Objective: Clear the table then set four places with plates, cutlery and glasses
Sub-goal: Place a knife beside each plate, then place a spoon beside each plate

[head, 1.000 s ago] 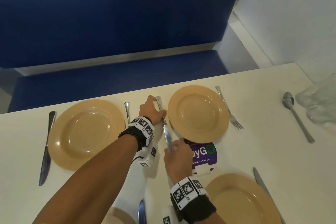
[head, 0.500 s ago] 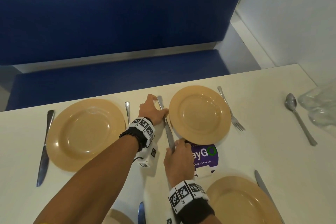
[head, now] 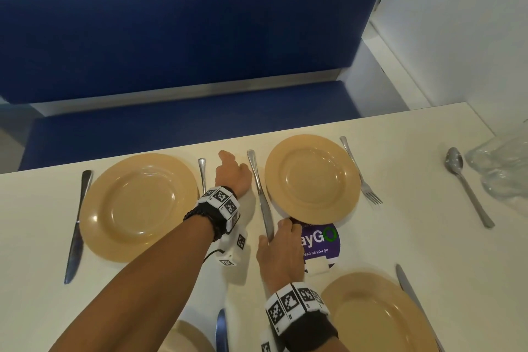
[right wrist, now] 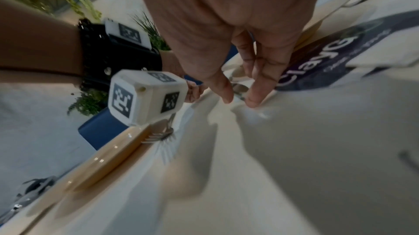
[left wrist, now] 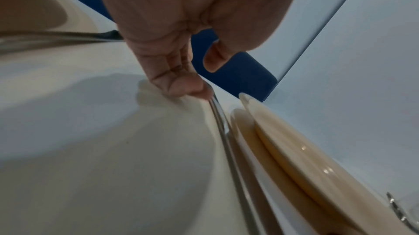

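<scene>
A steel knife [head: 261, 194] lies on the cream table [head: 428, 237] just left of the far right tan plate [head: 311, 180]. My left hand [head: 233, 173] sits left of the handle. In the left wrist view its curled fingertips [left wrist: 188, 86] touch the side of the knife [left wrist: 223, 127], and the thumb [left wrist: 215, 61] is raised clear. My right hand [head: 281, 240] is at the blade end. There its thumb [right wrist: 226, 95] and a finger [right wrist: 254, 100] pinch the knife tip [right wrist: 238, 90].
Three more tan plates [head: 138, 206] [head: 377, 317] [head: 185, 337] are set with knives [head: 75, 231] [head: 411, 297] [head: 221, 331]. Forks [head: 361, 174] [head: 202, 174] lie beside the far plates. A spoon [head: 465, 186] and clear glasses [head: 503, 168] are at the right. A purple sticker [head: 320, 243] and a blue bench [head: 185, 123] are also in view.
My left hand has drawn slightly left and its thumb has come off the knife handle. The knife and my right hand have hardly moved.
</scene>
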Demonstrator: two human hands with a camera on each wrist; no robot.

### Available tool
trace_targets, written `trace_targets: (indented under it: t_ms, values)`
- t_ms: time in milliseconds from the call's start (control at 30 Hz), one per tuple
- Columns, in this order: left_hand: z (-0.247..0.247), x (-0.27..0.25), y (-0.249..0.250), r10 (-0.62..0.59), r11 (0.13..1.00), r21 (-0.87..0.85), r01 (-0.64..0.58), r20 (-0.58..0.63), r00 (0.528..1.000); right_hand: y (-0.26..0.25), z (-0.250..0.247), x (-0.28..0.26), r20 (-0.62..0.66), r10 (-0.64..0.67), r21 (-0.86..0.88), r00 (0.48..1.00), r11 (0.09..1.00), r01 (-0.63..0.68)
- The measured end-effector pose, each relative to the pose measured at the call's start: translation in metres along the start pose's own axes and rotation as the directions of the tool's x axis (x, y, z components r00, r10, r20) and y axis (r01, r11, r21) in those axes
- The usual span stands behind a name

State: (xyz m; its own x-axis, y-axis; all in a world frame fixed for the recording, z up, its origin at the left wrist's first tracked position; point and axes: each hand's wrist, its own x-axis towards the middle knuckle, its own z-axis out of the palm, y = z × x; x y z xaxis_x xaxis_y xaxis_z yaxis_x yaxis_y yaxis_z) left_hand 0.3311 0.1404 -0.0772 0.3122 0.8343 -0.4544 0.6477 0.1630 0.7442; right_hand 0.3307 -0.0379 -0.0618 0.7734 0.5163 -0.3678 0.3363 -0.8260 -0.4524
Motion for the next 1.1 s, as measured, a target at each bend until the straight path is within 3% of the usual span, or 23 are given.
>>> trace_targets:
  t_ms: [100, 200, 300, 400, 533, 633, 767, 933, 1100]
  values:
    - [-0.012, -0.021, 0.012, 0.058, 0.998, -0.024, -0.06, -0.075, 0.996, 0.003, -0.028, -0.014, -0.034, -0.095, 0.054, 0.995, 0.994, 0.097]
    - [-0.021, -0.052, 0.033, 0.244, 0.967, 0.101, -0.234, -0.111, 0.963, 0.016, -0.068, -0.022, -0.018, -0.189, 0.089, 0.982, 0.978, 0.19]
    - [-0.02, -0.096, 0.057, 0.391, 0.913, 0.109, -0.394, 0.043, 0.919, 0.049, -0.12, -0.019, -0.008, -0.236, 0.111, 0.972, 0.965, 0.236]
    - [-0.007, -0.15, 0.074, 0.444, 0.879, 0.092, -0.467, 0.196, 0.874, 0.106, -0.176, 0.006, -0.049, -0.17, 0.056, 0.984, 0.983, 0.173]
    - [0.034, -0.212, 0.08, 0.496, 0.849, 0.044, -0.526, 0.273, 0.824, 0.207, -0.248, 0.084, -0.084, -0.008, -0.124, 0.996, 0.992, -0.003]
    - [0.065, -0.252, 0.066, 0.475, 0.851, 0.109, -0.513, 0.256, 0.842, 0.26, -0.274, 0.158, -0.161, 0.12, -0.209, 0.98, 0.966, -0.152]
    - [0.106, -0.311, 0.027, 0.368, 0.91, 0.077, -0.407, 0.298, 0.881, 0.279, -0.276, 0.215, -0.193, 0.109, -0.271, 0.975, 0.949, -0.159]
    - [0.14, -0.361, 0.002, 0.192, 0.977, 0.023, -0.21, 0.319, 0.928, 0.289, -0.263, 0.241, -0.167, 0.114, -0.295, 0.979, 0.942, -0.16]
    - [0.15, -0.373, 0.005, 0.142, 0.988, 0.014, -0.151, 0.27, 0.952, 0.298, -0.257, 0.241, -0.194, -0.014, -0.314, 0.981, 0.948, -0.049]
